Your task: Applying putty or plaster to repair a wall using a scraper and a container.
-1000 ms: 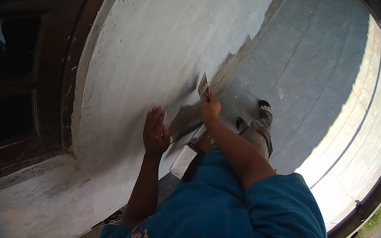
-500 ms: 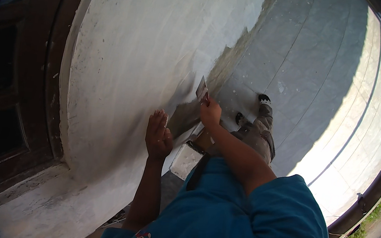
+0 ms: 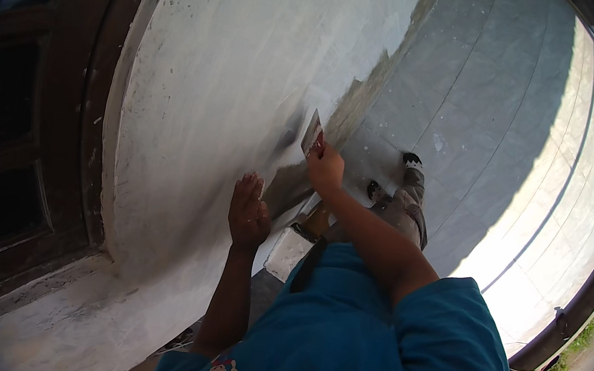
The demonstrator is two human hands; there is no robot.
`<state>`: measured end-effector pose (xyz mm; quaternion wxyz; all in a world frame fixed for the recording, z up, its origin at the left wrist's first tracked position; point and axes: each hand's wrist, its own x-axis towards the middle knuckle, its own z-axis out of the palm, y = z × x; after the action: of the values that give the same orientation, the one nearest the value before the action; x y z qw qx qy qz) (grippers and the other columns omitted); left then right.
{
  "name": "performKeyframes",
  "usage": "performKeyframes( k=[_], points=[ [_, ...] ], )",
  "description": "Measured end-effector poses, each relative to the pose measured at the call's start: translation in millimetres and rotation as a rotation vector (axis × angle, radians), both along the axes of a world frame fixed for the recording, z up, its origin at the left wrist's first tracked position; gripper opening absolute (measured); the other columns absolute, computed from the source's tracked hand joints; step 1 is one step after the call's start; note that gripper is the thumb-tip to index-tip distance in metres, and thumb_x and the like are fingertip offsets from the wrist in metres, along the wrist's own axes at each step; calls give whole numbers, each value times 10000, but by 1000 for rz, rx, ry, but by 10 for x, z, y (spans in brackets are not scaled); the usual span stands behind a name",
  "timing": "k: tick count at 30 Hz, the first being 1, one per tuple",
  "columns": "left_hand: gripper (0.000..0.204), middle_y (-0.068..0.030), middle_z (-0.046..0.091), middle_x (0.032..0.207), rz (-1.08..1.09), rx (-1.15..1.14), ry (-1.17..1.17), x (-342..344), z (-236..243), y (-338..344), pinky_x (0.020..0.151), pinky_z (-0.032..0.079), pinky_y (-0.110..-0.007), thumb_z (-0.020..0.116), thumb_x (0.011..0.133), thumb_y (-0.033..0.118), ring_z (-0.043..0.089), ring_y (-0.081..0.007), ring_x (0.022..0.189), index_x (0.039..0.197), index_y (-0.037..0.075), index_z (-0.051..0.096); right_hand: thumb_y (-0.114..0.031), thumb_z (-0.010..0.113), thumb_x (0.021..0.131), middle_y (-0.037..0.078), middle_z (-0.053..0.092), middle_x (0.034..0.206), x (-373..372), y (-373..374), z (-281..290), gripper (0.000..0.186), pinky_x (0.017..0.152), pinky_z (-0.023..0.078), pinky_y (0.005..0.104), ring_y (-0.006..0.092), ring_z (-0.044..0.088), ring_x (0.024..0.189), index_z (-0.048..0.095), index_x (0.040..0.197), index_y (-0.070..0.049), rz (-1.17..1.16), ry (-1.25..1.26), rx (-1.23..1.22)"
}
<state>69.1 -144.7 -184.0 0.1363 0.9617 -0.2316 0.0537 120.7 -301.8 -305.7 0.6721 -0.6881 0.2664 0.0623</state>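
Note:
My right hand [image 3: 325, 170] is closed round the reddish handle of a putty knife [image 3: 311, 130]. The wide metal blade points away from me, beside the white-coated wall [image 3: 221, 78]; whether it touches the surface I cannot tell. Lower and to the left, my left hand [image 3: 250, 213] is held up by the wall with its fingers stretched out together and the thumb to the right. Whitish material sits on its fingertips and palm edge. Between the hands lies a darker uncoated patch [image 3: 289, 188] of the wall's lower part.
A white-smeared container [image 3: 288, 252] stands by my legs. Grey floor tiles [image 3: 464, 110] stretch to the right, with a sunlit strip beyond. A dark wooden window frame [image 3: 88, 120] is at the left. My shoes [image 3: 412, 158] are on the tiles near the wall's foot.
My right hand and the putty knife have shifted slightly left, toward the wall. My left hand stays nearly where it was, and the view has turned a little.

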Motion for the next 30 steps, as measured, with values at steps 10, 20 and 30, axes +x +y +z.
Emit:
performKeyframes(
  k=[10,20,30],
  points=[
    [426,-211,531,1331,-2,-74,-157,45,325,-97,1107,315,-507,403,923,173,473,-379,1279,1265,-35,548,-122,557,791,197,666,814,-299,167,615,262,694,508,380,360,656,751,629,1014,-5,104,-122,387],
    [460,-219,515,1348,65,-5,-146,-20,332,12,1105,312,-510,395,968,262,456,-384,1295,1298,-33,517,-90,584,859,213,585,1239,34,128,654,507,878,537,401,366,606,1099,455,1341,1,235,-747,-398],
    [499,-246,490,1361,91,1,-180,-270,460,-21,1111,300,-508,358,975,270,434,-383,1313,1295,-88,493,-82,558,865,185,616,1194,-372,-95,503,454,840,545,397,346,633,1040,489,1310,-18,526,-709,-195]
  ],
)
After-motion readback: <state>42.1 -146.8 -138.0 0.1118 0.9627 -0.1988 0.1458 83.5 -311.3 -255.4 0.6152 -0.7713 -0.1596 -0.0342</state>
